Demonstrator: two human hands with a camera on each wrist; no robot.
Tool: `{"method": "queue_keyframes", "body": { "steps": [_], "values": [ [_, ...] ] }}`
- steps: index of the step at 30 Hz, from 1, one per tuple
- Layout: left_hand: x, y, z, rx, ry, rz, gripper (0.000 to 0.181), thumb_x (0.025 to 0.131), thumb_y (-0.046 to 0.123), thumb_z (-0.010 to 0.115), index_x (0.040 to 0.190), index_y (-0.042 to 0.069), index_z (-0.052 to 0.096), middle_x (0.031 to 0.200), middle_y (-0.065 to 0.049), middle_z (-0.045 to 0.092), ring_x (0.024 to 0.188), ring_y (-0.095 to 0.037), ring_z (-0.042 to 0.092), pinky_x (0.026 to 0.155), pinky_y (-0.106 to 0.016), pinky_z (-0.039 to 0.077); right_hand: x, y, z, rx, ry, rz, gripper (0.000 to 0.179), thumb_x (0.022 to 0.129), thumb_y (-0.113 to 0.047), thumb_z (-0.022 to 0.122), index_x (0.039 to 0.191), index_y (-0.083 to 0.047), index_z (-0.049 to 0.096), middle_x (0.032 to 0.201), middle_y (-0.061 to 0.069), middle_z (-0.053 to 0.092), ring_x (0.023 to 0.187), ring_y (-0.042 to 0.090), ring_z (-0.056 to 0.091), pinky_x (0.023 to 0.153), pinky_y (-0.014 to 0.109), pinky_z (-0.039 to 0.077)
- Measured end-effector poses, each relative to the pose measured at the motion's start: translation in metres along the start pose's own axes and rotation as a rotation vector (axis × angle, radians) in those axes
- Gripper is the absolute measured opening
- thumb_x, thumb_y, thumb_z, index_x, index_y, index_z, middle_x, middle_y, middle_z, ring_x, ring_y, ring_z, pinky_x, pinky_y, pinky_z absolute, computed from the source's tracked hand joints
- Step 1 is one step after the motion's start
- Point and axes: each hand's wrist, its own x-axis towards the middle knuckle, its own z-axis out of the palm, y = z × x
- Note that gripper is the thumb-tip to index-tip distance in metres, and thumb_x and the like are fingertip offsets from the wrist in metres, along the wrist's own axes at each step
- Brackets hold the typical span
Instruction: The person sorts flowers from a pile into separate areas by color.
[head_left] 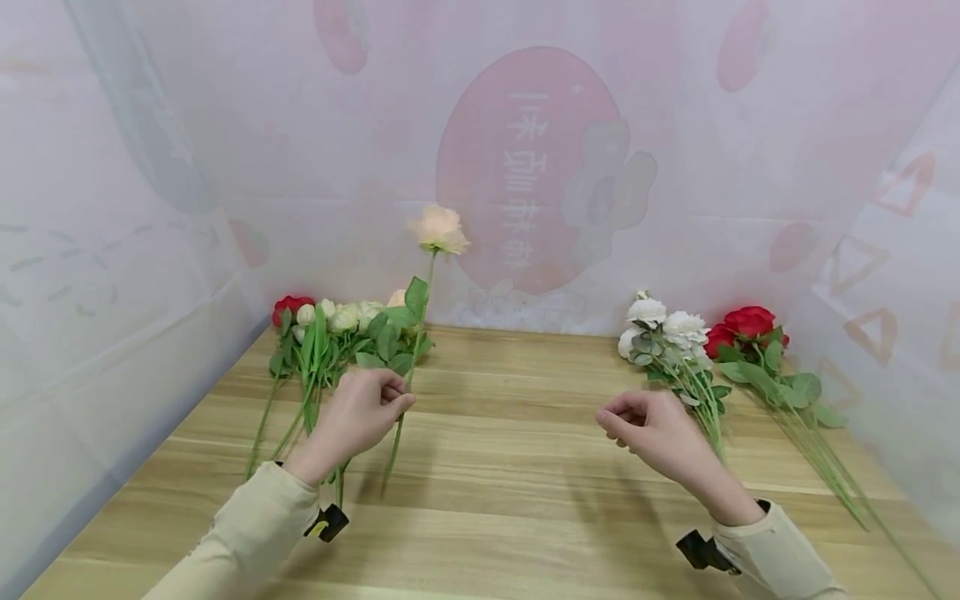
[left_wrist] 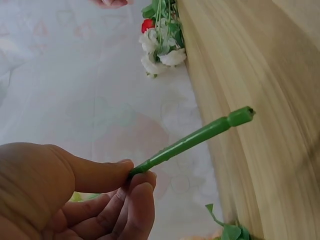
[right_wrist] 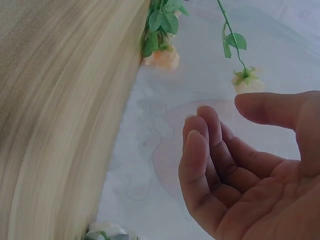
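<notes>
Between thumb and fingers my left hand [head_left: 365, 408] pinches the green stem of a pale peach rose [head_left: 440, 229], whose bloom stands high and upright in the head view. In the left wrist view the stem's cut end [left_wrist: 241, 116] sticks out past the fingertips. My right hand [head_left: 660, 433] hovers over the right half of the table, fingers loosely curved and holding nothing. Just beyond it lies a bunch of white flowers [head_left: 684, 329]. The right wrist view shows a gap between the thumb [right_wrist: 270, 109] and the fingers.
Behind the left hand lie white flowers [head_left: 345, 317] and a red rose [head_left: 292, 308] with green stems. More red roses [head_left: 750, 322] lie at the far right of the wooden table [head_left: 502, 467]. A printed cloth [head_left: 390, 150] hangs behind and at both sides.
</notes>
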Motion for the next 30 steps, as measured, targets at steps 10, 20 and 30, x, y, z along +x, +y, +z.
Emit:
{"method": "queue_keyframes", "body": {
  "steps": [10, 20, 30],
  "values": [
    [-0.005, 0.015, 0.012, -0.058, -0.102, -0.002, 0.006, 0.089, 0.01, 0.074, 0.088, 0.005, 0.07, 0.075, 0.005, 0.065, 0.067, -0.007, 0.06, 0.065, -0.031, 0.052, 0.0, 0.002, 0.005, 0.029, -0.026, 0.002, 0.017, 0.095, -0.019, 0.068, 0.092, -0.003, 0.07, 0.076, 0.007, 0.064, 0.07, 0.025, 0.063, 0.059, 0.031, 0.052],
    [-0.013, 0.026, 0.022, -0.131, -0.136, 0.03, 0.008, 0.089, 0.011, 0.074, 0.083, 0.011, 0.068, 0.072, 0.01, 0.063, 0.062, -0.006, 0.059, 0.061, -0.027, 0.05, -0.002, -0.002, 0.014, 0.051, -0.075, 0.028, 0.02, 0.095, -0.022, 0.067, 0.097, -0.002, 0.07, 0.077, 0.004, 0.064, 0.073, 0.028, 0.063, 0.061, 0.032, 0.053],
    [-0.023, 0.038, 0.034, -0.202, -0.186, 0.065, 0.007, 0.089, 0.009, 0.074, 0.084, 0.011, 0.069, 0.074, 0.009, 0.064, 0.064, -0.008, 0.06, 0.06, -0.027, 0.051, -0.003, -0.011, 0.028, 0.048, -0.098, -0.013, 0.02, 0.095, -0.021, 0.067, 0.096, -0.001, 0.072, 0.076, 0.0, 0.065, 0.073, 0.029, 0.064, 0.061, 0.032, 0.053]
  ]
}}
